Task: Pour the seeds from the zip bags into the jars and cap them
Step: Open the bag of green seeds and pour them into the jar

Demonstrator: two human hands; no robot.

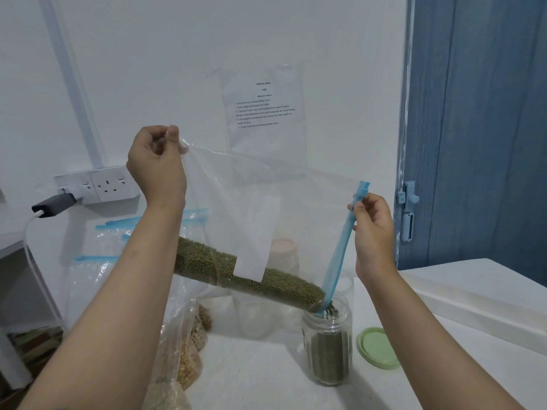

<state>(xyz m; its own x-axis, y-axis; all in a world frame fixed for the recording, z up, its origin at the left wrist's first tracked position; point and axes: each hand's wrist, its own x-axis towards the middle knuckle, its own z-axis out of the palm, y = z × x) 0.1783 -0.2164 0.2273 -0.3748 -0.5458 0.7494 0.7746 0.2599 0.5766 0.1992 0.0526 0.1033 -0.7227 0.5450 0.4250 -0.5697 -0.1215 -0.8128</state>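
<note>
A large clear zip bag (251,202) hangs tilted above the table, with green seeds (266,282) gathered along its lower edge. My left hand (157,164) pinches the bag's upper left corner. My right hand (374,232) grips the blue zip strip (340,255), whose lower end dips into an open glass jar (328,344). Green seeds fill the jar's lower part. Its green lid (377,347) lies flat on the table just right of the jar.
More zip bags with tan and yellow seeds (189,359) lie at the lower left. Other jars (284,255) stand behind the held bag. A wall socket with a plugged charger (97,184) is at left. A white raised ledge (479,291) borders the right.
</note>
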